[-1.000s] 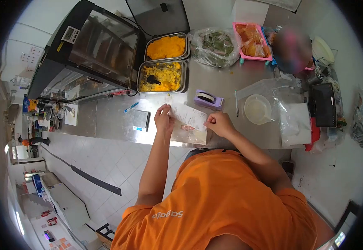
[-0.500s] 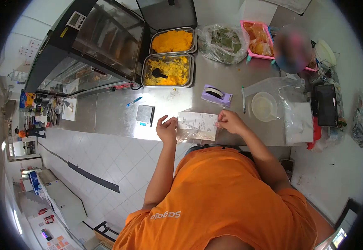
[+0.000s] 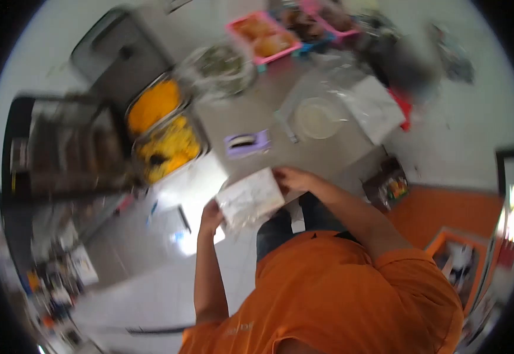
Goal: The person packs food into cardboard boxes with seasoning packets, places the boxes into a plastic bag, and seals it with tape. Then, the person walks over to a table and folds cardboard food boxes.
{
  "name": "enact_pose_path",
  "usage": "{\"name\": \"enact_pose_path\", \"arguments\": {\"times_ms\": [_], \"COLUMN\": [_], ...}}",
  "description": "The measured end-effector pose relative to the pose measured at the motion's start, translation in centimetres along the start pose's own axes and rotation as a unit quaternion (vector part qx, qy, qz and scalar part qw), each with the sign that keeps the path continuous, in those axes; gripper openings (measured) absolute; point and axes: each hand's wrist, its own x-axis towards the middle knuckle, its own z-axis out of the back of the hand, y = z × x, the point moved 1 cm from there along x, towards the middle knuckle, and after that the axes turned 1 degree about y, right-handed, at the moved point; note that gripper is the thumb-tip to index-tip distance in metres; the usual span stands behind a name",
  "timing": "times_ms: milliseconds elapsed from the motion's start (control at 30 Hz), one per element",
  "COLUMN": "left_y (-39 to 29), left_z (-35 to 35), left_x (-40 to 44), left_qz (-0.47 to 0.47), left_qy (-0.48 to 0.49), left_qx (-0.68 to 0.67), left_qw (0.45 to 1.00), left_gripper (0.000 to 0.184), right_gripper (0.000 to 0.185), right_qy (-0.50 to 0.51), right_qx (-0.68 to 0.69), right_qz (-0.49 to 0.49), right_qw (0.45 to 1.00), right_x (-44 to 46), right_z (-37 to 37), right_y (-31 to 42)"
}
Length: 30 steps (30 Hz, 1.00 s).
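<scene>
A paper slip (image 3: 250, 194) lies against a clear plastic bag (image 3: 246, 220), both held up at the table's front edge; motion blurs them. My left hand (image 3: 211, 217) is closed on the bag's left side. At the upper right edge, my right hand (image 3: 291, 179) grips slip and bag together, its fingertips partly hidden. Just beyond them on the metal table (image 3: 242, 115) sits a purple tape dispenser (image 3: 247, 143).
Two metal trays of yellow food (image 3: 154, 106) stand at the left beside a glass cabinet (image 3: 71, 138). Behind are a bag of green leaves (image 3: 218, 68) and a pink basket (image 3: 264, 38). A round container (image 3: 319, 118) and white sheets (image 3: 374, 106) lie right. A scale (image 3: 173, 223) is left.
The view has turned and blurred, so the table appears rotated. Both hands have lifted the bag with the slip, which now appears tilted.
</scene>
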Motion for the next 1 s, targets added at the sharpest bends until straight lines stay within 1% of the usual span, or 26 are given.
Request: {"name": "enact_pose_path", "arguments": {"times_ms": [33, 67, 133, 200, 233, 300, 333, 367, 400, 467, 533, 600, 667, 733, 833, 867, 933, 967, 1000], "left_y": [0.5, -0.4, -6.0, -8.2, -8.8, -9.7, -9.9, -10.0, -11.0, -10.6, -9.7, -8.0, -6.0, -4.4, -3.4, -3.6, -1.5, -0.4, 0.2], "left_z": [-0.3, -0.9, -4.4, -7.8, -9.5, -13.7, -16.1, -18.6, -20.8, -27.1, -33.6, -40.2, -47.1, -54.4, -64.8, -68.0, -72.6, -74.7, -76.2], "left_x": [0.1, -0.3, -2.5, -4.0, -5.0, -6.3, -6.8, -7.2, -7.0, -7.8, -9.2, -11.5, -13.4, -15.0, -18.4, -20.2, -21.3, -22.1, -23.7], "left_qz": [0.013, -0.007, -0.070, -0.089, -0.092, -0.092, -0.092, -0.092, -0.087, -0.076, -0.053, -0.018, 0.024, 0.060, 0.096, 0.113, 0.100, 0.094, 0.063], "left_qy": [-0.031, -0.008, 0.045, 0.102, 0.128, 0.191, 0.221, 0.253, 0.283, 0.346, 0.402, 0.446, 0.475, 0.484, 0.485, 0.477, 0.468, 0.460, 0.490], "left_qx": [0.008, -0.020, 0.071, 0.090, 0.091, 0.093, 0.094, 0.097, 0.098, 0.096, 0.084, 0.069, 0.041, 0.005, -0.028, -0.011, -0.031, -0.043, -0.039], "left_qw": [0.999, 1.000, 0.994, 0.987, 0.983, 0.973, 0.966, 0.958, 0.950, 0.930, 0.910, 0.892, 0.879, 0.873, 0.869, 0.872, 0.878, 0.882, 0.869], "left_gripper": [0.053, 0.051, 0.050, 0.050, 0.050, 0.051, 0.051, 0.051, 0.051, 0.052, 0.053, 0.054, 0.055, 0.056, 0.058, 0.064, 0.063, 0.063, 0.062], "right_gripper": [0.031, 0.036, 0.028, 0.018, 0.017, 0.022, 0.027, 0.031, 0.035, 0.044, 0.052, 0.050, 0.061, 0.064, 0.066, 0.065, 0.063, 0.063, 0.064], "right_qy": [0.031, 0.058, 0.047, 0.027, 0.007, -0.102, -0.190, -0.272, -0.319, -0.402, -0.371, -0.445, -0.498, -0.543, -0.617, -0.671, -0.764, -0.758, -0.746], "right_qx": [0.012, 0.027, 0.065, 0.057, 0.007, -0.090, -0.140, -0.192, -0.140, -0.040, 0.126, 0.187, 0.239, 0.270, 0.300, 0.230, 0.083, 0.065, 0.048], "right_qz": [0.005, 0.013, 0.025, 0.080, 0.081, 0.129, 0.176, 0.219, 0.207, 0.198, 0.136, 0.249, 0.332, 0.322, 0.304, 0.308, 0.295, 0.237, 0.177], "right_qw": [0.999, 0.998, 0.996, 0.995, 0.997, 0.982, 0.956, 0.917, 0.914, 0.893, 0.910, 0.840, 0.764, 0.727, 0.661, 0.633, 0.567, 0.604, 0.640], "right_x": [-1.2, -2.9, -6.2, -10.4, -12.6, -17.7, -20.2, -22.6, -25.0, -33.2, -43.2, -50.4, -55.6, -62.1, -66.0, -66.7, -67.9, -70.3, -73.1], "right_z": [-0.3, -1.0, -2.2, -3.8, -3.8, -3.6, -3.4, -3.2, -2.9, -3.7, -5.2, -7.0, -9.0, -12.3, -13.9, -14.1, -13.4, -13.8, -14.7], "right_y": [0.5, 0.5, -0.5, 0.4, 0.8, -0.8, -1.9, -2.8, -2.5, -4.5, -6.8, -13.4, -21.9, -26.8, -32.9, -34.1, -34.4, -34.5, -34.1]}}
